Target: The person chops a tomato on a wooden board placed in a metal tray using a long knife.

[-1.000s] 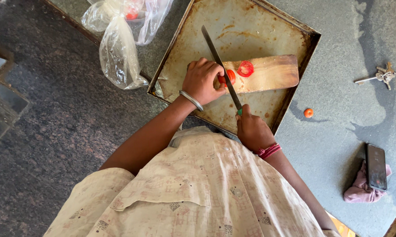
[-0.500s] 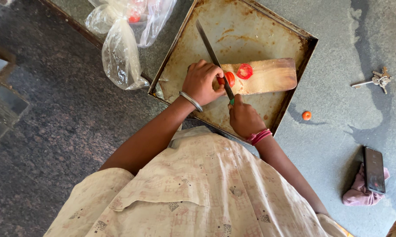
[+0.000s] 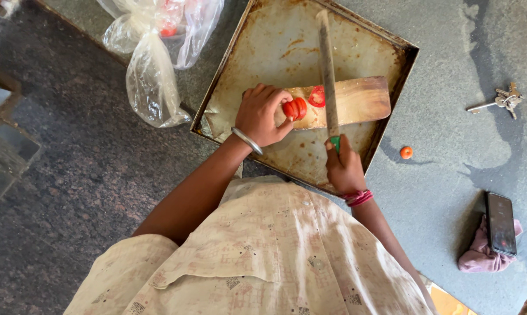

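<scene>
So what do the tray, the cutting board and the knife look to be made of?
The tray looks like sheet metal, dull and stained brown, possibly rusted, with a raised, folded rim. The cutting board seems to be wood: tan, matte, with a faint grain. The knife has a long grey blade, probably steel, worn rather than shiny; its green handle, mostly hidden in the right hand, may be plastic.

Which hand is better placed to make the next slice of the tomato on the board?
Probably the right hand: it grips the knife, whose blade lies across the wooden board beside the tomato. The left hand pins the tomato.
</scene>
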